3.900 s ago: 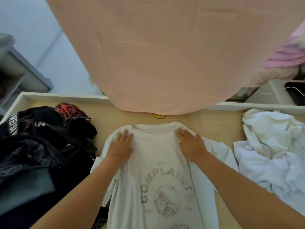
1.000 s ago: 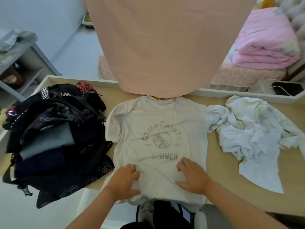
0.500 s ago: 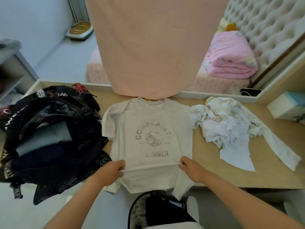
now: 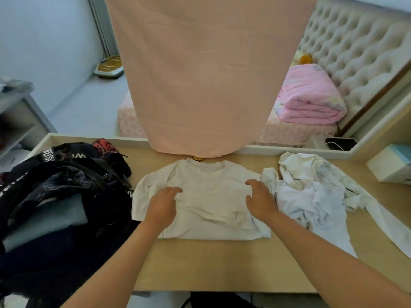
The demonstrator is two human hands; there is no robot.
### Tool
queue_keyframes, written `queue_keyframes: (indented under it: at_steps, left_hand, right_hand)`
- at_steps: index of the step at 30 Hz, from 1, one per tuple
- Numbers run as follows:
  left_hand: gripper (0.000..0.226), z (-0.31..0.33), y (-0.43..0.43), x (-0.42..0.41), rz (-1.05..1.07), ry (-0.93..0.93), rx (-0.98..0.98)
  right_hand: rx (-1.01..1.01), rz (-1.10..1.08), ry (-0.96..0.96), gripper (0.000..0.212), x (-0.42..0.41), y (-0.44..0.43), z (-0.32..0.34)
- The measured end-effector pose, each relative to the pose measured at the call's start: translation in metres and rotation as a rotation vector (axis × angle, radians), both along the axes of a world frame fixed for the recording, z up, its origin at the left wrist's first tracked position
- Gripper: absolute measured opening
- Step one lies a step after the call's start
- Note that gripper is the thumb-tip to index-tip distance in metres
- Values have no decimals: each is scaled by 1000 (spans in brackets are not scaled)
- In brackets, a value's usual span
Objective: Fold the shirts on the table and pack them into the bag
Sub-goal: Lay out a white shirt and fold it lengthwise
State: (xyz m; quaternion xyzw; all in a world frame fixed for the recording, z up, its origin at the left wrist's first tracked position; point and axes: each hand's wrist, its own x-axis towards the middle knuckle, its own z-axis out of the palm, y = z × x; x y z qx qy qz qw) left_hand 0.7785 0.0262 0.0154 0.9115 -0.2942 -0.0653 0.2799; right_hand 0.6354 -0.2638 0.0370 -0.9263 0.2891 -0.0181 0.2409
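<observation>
A cream T-shirt [image 4: 211,196] lies in the middle of the wooden table [image 4: 211,263], folded in half with its hem up near the collar and its print hidden. My left hand [image 4: 162,205] rests on its left part with fingers relaxed. Over its right edge is my right hand [image 4: 260,198], fingers loosely bent, nothing gripped. A black bag [image 4: 51,207] stands open at the left with folded clothes inside. A crumpled white shirt [image 4: 315,196] lies to the right.
A peach cloth [image 4: 200,74] hangs over the table's back edge. A pale box [image 4: 391,167] sits at the far right. Beyond the table stands a bed with a folded pink blanket [image 4: 309,101]. A shelf unit [image 4: 17,121] is at the left.
My hands pinched the T-shirt's hem at the near edge, carried it up over the print and let go. The shirt now lies folded in half, with both hands resting on it.
</observation>
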Motion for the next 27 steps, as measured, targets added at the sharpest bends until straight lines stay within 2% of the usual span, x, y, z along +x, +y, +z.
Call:
queue_keyframes:
  at_steps: [3, 6, 8, 11, 13, 16, 20, 24, 26, 27]
  left_hand:
    - [61, -34, -8, -7, -237, 94, 217]
    - [78, -50, -17, -1, -312, 50, 405]
    - [76, -55, -23, 5, -341, 17, 464]
    - [76, -66, -31, 18, -324, -49, 438]
    - [70, -75, -37, 31, -336, -148, 468]
    - [36, -81, -43, 53, -372, -221, 446]
    - [17, -62, -55, 74, -235, -217, 349]
    - [27, -23, -97, 119, 65, -29, 120]
    - [32, -13, -114, 134, 88, 74, 4]
    - [41, -13, -118, 135, 72, 71, -27]
  right_hand:
    - [26, 281, 206, 61, -6, -8, -34]
    - [-124, 442, 404, 68, -1, -19, -60]
    - [-230, 528, 449, 70, 6, -24, -68]
    - [-269, 567, 353, 46, 18, -31, -74]
    - [-204, 544, 260, 29, 25, -38, -75]
    - [108, 313, 58, 16, 33, -48, -71]
    - [172, -143, -53, 24, 66, -68, -61]
    - [328, -516, -181, 26, 109, -91, -39]
    - [502, -622, -235, 25, 122, -101, -37]
    - [551, -621, -223, 32, 123, -102, -37]
